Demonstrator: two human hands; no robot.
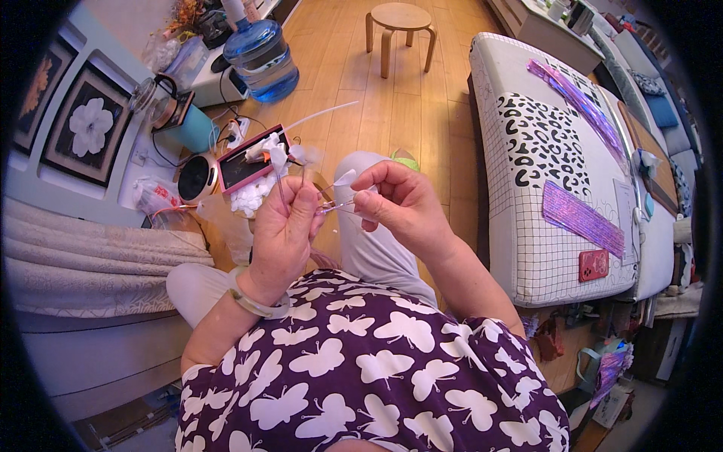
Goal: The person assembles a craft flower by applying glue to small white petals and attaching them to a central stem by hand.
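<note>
In front of my lap, my left hand (285, 230) is closed in a pinch on several thin wire stems. White petal-like pieces (279, 158) stick up from the stems above my fingers. My right hand (413, 211) faces it from the right, with thumb and forefinger pinched on the end of a thin wire (339, 205) that runs across to the left hand. Beside the right fingertips a small white petal (345, 178) stands on a stem. Exactly where the wires meet is too small to make out.
Beyond my left hand lies a pink-rimmed box (223, 175) with white pieces, near a fluffy white heap (248, 199). A water jug (263, 64) stands behind. A wooden stool (401, 16) is ahead. On the right, a padded bench (520, 248) bears shiny purple sheets (580, 218) and a red phone (593, 264).
</note>
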